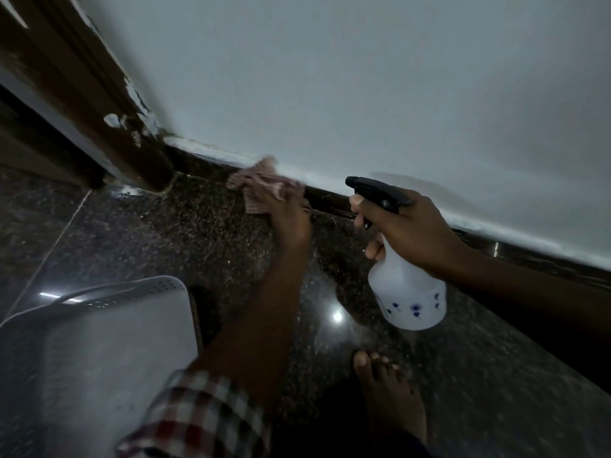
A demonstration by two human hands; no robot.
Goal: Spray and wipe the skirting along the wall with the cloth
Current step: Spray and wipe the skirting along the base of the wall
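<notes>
A dark skirting [330, 201] runs along the foot of the white wall [363, 77], from the door frame down to the right. My left hand [289, 216] grips a pinkish checked cloth [261, 185] and holds it against the skirting. To its right my right hand [410, 228] grips the neck of a white spray bottle [408, 292] with blue flower prints. Its black nozzle [367, 188] points left toward the cloth, and a finger lies on the trigger.
A dark wooden door frame [109, 104] stands at the left, with paint flecks near its base. A white perforated plastic basket [99, 342] sits on the speckled dark granite floor [165, 226] at lower left. My bare foot [390, 391] is at the bottom centre.
</notes>
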